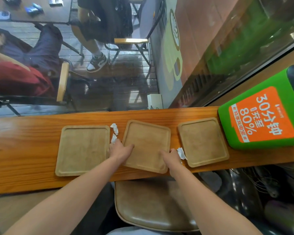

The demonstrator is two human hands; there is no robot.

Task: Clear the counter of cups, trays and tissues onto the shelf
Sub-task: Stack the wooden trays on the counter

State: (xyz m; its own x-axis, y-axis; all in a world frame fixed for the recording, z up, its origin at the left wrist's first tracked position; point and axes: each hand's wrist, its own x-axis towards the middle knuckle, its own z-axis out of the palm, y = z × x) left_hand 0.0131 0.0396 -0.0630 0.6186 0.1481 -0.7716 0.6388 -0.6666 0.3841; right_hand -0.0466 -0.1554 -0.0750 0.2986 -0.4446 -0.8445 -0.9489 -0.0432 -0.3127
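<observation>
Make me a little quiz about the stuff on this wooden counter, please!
1. How many wooden trays lie on the counter?
2. True or false: the left hand and the right hand both grip the middle tray.
3. What stands at the counter's right end? A) a green box B) a stack of cups C) a kettle

Key
1. Three.
2. True. Each hand holds one side of it, thumb on top.
3. A.
</observation>
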